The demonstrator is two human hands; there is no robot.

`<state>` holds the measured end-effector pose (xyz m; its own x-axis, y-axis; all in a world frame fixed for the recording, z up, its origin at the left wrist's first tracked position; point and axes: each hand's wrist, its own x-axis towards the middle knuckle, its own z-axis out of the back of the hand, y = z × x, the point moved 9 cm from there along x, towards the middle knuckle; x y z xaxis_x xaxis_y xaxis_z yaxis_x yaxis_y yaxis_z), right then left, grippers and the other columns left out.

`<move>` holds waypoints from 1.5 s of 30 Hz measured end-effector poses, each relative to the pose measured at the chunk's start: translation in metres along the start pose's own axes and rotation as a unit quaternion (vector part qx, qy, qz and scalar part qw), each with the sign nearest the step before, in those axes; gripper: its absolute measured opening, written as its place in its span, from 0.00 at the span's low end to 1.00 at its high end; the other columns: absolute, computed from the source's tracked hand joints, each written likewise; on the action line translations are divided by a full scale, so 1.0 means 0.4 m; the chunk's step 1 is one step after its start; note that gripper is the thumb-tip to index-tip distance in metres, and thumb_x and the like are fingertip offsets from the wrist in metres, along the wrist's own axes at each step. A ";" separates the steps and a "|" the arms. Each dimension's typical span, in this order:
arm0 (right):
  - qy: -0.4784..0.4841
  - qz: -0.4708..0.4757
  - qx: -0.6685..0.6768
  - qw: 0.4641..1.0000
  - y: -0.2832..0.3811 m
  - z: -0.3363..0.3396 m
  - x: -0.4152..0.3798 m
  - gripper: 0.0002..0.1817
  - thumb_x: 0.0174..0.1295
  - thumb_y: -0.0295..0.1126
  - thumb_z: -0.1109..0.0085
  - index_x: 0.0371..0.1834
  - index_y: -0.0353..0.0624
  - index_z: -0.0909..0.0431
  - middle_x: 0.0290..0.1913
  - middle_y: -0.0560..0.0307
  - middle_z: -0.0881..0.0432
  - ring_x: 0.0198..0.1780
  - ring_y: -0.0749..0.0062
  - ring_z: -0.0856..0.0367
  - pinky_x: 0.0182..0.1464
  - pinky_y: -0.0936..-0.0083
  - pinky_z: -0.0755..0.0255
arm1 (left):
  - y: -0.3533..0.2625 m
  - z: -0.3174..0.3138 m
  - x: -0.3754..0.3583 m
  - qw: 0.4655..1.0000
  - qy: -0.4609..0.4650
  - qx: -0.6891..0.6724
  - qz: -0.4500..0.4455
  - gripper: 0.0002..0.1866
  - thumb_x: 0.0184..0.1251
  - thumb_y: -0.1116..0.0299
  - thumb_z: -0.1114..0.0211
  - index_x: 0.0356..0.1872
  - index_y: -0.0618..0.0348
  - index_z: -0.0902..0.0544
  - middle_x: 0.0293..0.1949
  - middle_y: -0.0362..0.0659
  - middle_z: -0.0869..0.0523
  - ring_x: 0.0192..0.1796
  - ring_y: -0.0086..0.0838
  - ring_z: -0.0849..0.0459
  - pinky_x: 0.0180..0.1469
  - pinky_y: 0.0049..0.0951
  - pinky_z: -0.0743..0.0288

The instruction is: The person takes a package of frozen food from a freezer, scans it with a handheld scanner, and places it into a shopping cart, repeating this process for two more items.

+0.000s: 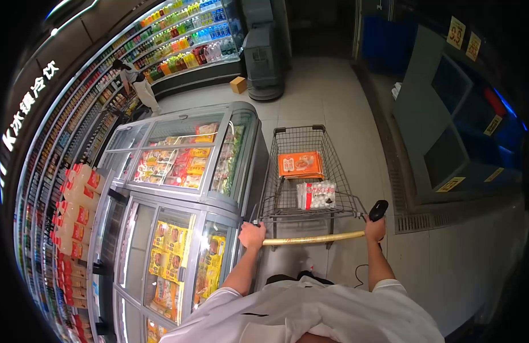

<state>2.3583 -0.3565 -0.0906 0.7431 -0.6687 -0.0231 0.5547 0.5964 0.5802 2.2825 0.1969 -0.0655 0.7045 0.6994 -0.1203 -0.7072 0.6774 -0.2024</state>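
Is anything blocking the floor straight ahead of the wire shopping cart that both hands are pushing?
Nothing visible. The left hand and right hand grip the yellow handle bar of the grey wire shopping cart; the pale tiled floor ahead is bare. The glass-topped chest freezer runs along its left side, and a small brown cardboard box sits far off, left.

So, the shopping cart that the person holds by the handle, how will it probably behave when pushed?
The shopping cart probably rolls easily, since the tiled floor looks smooth. It is likely light: only an orange box and a white bag lie inside. With the left hand and right hand far apart on the handle, steering should be steady.
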 end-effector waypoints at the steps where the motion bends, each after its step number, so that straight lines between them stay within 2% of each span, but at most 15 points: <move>1: 0.011 0.010 -0.004 1.000 0.044 -0.018 0.050 0.31 0.49 0.44 0.22 0.52 0.37 0.22 0.46 0.44 0.14 0.47 0.47 0.15 0.51 0.56 0.23 | -0.035 -0.007 0.036 1.000 0.002 0.003 0.008 0.31 0.59 0.43 0.37 0.44 0.67 0.20 0.45 0.55 0.14 0.46 0.48 0.13 0.50 0.45 0.21; 4: 0.013 0.012 -0.022 1.000 0.112 -0.053 0.137 0.31 0.50 0.45 0.22 0.51 0.36 0.23 0.46 0.46 0.14 0.46 0.50 0.14 0.48 0.58 0.21 | -0.119 -0.017 0.122 1.000 0.010 0.011 0.022 0.32 0.59 0.41 0.37 0.44 0.67 0.20 0.45 0.55 0.14 0.46 0.48 0.13 0.50 0.46 0.21; 6: 0.025 0.030 -0.046 0.998 0.255 -0.091 0.226 0.31 0.51 0.47 0.22 0.50 0.37 0.23 0.45 0.47 0.14 0.46 0.52 0.14 0.48 0.59 0.21 | -0.199 -0.015 0.201 1.000 0.001 0.007 0.022 0.32 0.59 0.40 0.38 0.43 0.67 0.20 0.44 0.55 0.14 0.45 0.49 0.12 0.50 0.47 0.21; 10: 0.052 0.004 -0.064 0.997 0.322 -0.256 0.408 0.30 0.51 0.48 0.23 0.48 0.38 0.22 0.44 0.47 0.14 0.45 0.52 0.14 0.48 0.60 0.22 | -0.337 0.005 0.360 0.999 -0.026 0.026 0.028 0.32 0.59 0.41 0.37 0.43 0.67 0.19 0.42 0.55 0.13 0.45 0.49 0.12 0.49 0.46 0.20; 15: 0.057 0.014 -0.023 0.998 0.501 -0.356 0.544 0.31 0.52 0.51 0.25 0.49 0.38 0.23 0.44 0.47 0.14 0.46 0.51 0.14 0.48 0.57 0.22 | -0.481 -0.006 0.575 0.999 -0.018 0.031 0.026 0.29 0.60 0.44 0.36 0.42 0.66 0.19 0.42 0.53 0.13 0.42 0.47 0.11 0.45 0.44 0.18; 19: 0.026 0.038 -0.088 0.995 0.645 -0.437 0.664 0.30 0.52 0.50 0.25 0.48 0.38 0.22 0.42 0.47 0.14 0.44 0.51 0.13 0.48 0.57 0.21 | -0.595 -0.018 0.736 0.998 -0.037 0.043 0.013 0.25 0.61 0.47 0.36 0.39 0.63 0.20 0.40 0.52 0.13 0.40 0.46 0.11 0.43 0.43 0.18; 24: 0.033 0.063 -0.077 0.994 0.778 -0.538 0.827 0.28 0.51 0.49 0.24 0.46 0.38 0.21 0.40 0.47 0.13 0.43 0.50 0.13 0.47 0.56 0.21 | -0.724 -0.037 0.894 0.999 -0.044 0.026 0.004 0.22 0.61 0.50 0.36 0.37 0.64 0.21 0.38 0.54 0.14 0.38 0.50 0.12 0.42 0.46 0.19; 26: -0.003 0.089 -0.076 0.993 0.861 -0.574 0.909 0.29 0.50 0.48 0.23 0.46 0.39 0.21 0.41 0.47 0.13 0.43 0.50 0.13 0.47 0.55 0.22 | -0.775 -0.038 0.941 0.997 -0.071 0.014 0.009 0.22 0.60 0.51 0.36 0.36 0.64 0.21 0.37 0.54 0.14 0.37 0.50 0.12 0.41 0.46 0.19; 30: -0.004 0.133 -0.049 0.990 0.994 -0.634 1.089 0.33 0.47 0.49 0.21 0.50 0.38 0.21 0.42 0.45 0.13 0.43 0.48 0.14 0.48 0.55 0.22 | -0.908 -0.030 1.003 0.996 -0.084 0.022 0.025 0.23 0.60 0.49 0.36 0.36 0.64 0.22 0.36 0.54 0.14 0.38 0.50 0.13 0.41 0.47 0.20; 32: 0.049 0.134 -0.023 0.990 1.128 -0.688 1.234 0.35 0.47 0.49 0.21 0.54 0.37 0.21 0.44 0.43 0.14 0.44 0.47 0.14 0.48 0.54 0.22 | -0.998 -0.002 1.075 0.994 -0.067 0.023 0.087 0.23 0.60 0.49 0.36 0.37 0.63 0.22 0.38 0.54 0.14 0.39 0.50 0.13 0.41 0.47 0.20; 39: 0.087 0.197 -0.070 0.974 1.495 -0.758 1.492 0.33 0.49 0.51 0.23 0.51 0.40 0.22 0.44 0.47 0.13 0.45 0.48 0.14 0.48 0.55 0.21 | -1.182 0.060 1.178 0.982 -0.049 -0.005 0.181 0.22 0.61 0.50 0.38 0.40 0.63 0.21 0.40 0.54 0.14 0.40 0.50 0.12 0.44 0.47 0.20; 40: 0.091 0.193 -0.098 0.972 1.525 -0.674 1.505 0.32 0.49 0.51 0.23 0.51 0.41 0.22 0.45 0.48 0.13 0.45 0.49 0.13 0.48 0.55 0.21 | -1.207 0.100 1.129 0.982 -0.042 -0.024 0.184 0.22 0.61 0.50 0.38 0.39 0.63 0.22 0.39 0.53 0.15 0.40 0.50 0.12 0.44 0.48 0.20; 42: 0.082 0.252 -0.085 0.960 1.632 -0.716 1.566 0.32 0.50 0.51 0.23 0.51 0.42 0.22 0.45 0.49 0.13 0.45 0.49 0.13 0.48 0.56 0.21 | -1.258 0.107 1.152 0.975 -0.039 -0.033 0.214 0.22 0.61 0.52 0.37 0.41 0.63 0.23 0.41 0.53 0.15 0.41 0.50 0.13 0.45 0.47 0.20; 44: 0.082 0.264 -0.100 0.956 1.697 -0.773 1.611 0.31 0.50 0.50 0.23 0.51 0.42 0.22 0.45 0.49 0.13 0.45 0.50 0.13 0.49 0.56 0.21 | -1.304 0.105 1.176 0.972 -0.039 -0.050 0.227 0.23 0.61 0.54 0.37 0.45 0.65 0.25 0.45 0.54 0.17 0.46 0.48 0.15 0.47 0.46 0.20; 45: 0.111 0.259 -0.099 0.954 1.755 -0.782 1.617 0.31 0.51 0.50 0.24 0.52 0.42 0.22 0.45 0.48 0.13 0.46 0.49 0.14 0.49 0.56 0.21 | -1.338 0.125 1.200 0.974 -0.075 -0.063 0.206 0.24 0.60 0.56 0.36 0.48 0.66 0.27 0.47 0.53 0.18 0.51 0.46 0.17 0.49 0.45 0.20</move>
<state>3.3454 -0.2313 0.0470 0.9856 -0.1640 0.0412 0.1345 0.9082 0.3964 2.9961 0.1812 0.0337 0.3384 0.9379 -0.0758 -0.9085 0.3047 -0.2859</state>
